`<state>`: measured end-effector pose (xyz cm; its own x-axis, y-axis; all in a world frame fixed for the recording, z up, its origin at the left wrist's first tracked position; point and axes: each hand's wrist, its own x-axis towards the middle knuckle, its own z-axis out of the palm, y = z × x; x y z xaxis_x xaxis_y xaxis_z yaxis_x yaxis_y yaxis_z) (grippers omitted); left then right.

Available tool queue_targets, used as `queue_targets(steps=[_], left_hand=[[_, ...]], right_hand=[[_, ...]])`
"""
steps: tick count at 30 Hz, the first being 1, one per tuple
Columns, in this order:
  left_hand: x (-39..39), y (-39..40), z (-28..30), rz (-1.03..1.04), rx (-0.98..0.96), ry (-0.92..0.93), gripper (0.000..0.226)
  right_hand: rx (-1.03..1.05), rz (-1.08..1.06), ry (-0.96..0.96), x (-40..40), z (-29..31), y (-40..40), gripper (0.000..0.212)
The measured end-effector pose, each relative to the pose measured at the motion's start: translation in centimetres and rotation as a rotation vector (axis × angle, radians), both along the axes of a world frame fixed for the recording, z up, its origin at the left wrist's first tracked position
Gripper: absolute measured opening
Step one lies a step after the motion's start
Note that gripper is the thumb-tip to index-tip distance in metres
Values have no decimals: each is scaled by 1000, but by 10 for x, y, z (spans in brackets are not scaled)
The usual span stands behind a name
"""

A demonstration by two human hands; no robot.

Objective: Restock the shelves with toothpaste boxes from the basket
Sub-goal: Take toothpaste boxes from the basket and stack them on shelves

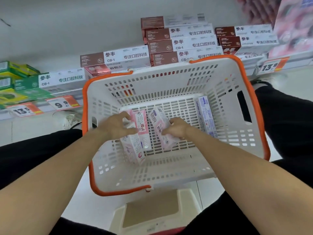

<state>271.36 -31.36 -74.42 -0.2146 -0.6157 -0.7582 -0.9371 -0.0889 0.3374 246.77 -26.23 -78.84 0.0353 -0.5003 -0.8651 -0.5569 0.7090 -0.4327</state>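
A white basket (225,116) with orange handles stands on the floor between my knees. Inside it, my left hand (116,126) grips pink-and-white toothpaste boxes (135,148) at the left of the basket floor. A second pink box (142,122) lies right beside them. My right hand (176,128) grips another pink toothpaste box (160,122) near the middle. A white-and-blue box (205,114) leans against the basket's right wall, untouched. The shelf (67,91) lies just beyond the basket.
On the shelf stand stacks of brown-and-white toothpaste boxes (183,43), a green-and-white box (49,80) and green packs at far left. Orange price tags (62,103) line the shelf edge. A low white stool (152,211) sits under me. My black-clad legs flank the basket.
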Motion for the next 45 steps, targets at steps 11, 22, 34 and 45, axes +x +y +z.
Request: queue_targets(steps=[11,22,34,45], left_hand=[[3,31,15,441,203,156,78],[14,40,72,669,355,521,97],[42,15,164,555,248,728,96],[71,13,265,668,-195,968,62]], right_hand=[[71,-94,-194,-17,24,-11,47],[-75,408,-320,-25,135,-67,55],[-361,549,-408,-19,206,-72,63],[-737,421,-579,24,296,-71,71]])
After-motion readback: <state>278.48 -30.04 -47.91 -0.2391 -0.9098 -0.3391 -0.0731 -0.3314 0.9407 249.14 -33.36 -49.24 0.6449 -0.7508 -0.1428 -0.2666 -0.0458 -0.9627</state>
